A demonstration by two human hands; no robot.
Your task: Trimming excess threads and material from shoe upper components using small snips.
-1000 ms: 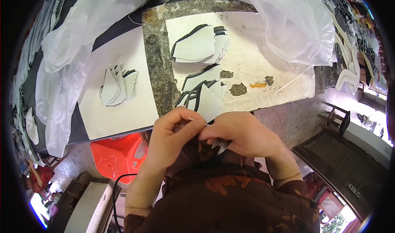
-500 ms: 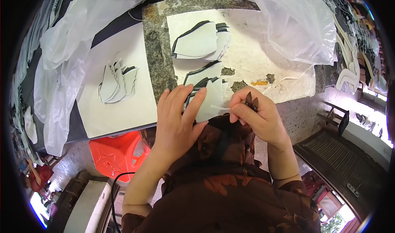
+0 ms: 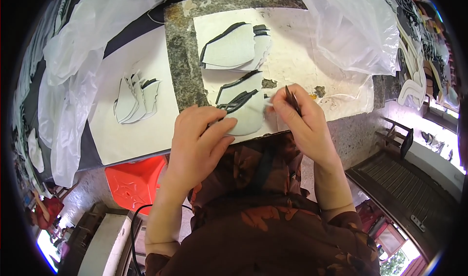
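Under my left hand (image 3: 202,137) lies the left edge of a small pile of pale cut fabric pieces (image 3: 248,115) with dark edges. Its fingers are apart and bent, their tips resting on the pile. My right hand (image 3: 302,120) is closed just right of the pile. Dark, pointed thread snips (image 3: 292,100) lie in its grip, blades pointing away from me. Near its fingertips is a small white strip (image 3: 268,103), blurred. Farther back sits another stack of the same dark-edged pieces (image 3: 228,47). At left, several fanned-out pieces (image 3: 135,100) rest on white card.
A worn stone-patterned table (image 3: 183,57) carries sheets of pale card (image 3: 297,37). Clear plastic sheeting (image 3: 78,57) hangs at left, with more plastic (image 3: 353,30) at the back right. A red plastic stool (image 3: 134,183) stands below the front edge.
My left hand has drawn back left and toward me, uncovering more of the near pile. My right hand has moved slightly away from me, and the snips have turned in it.
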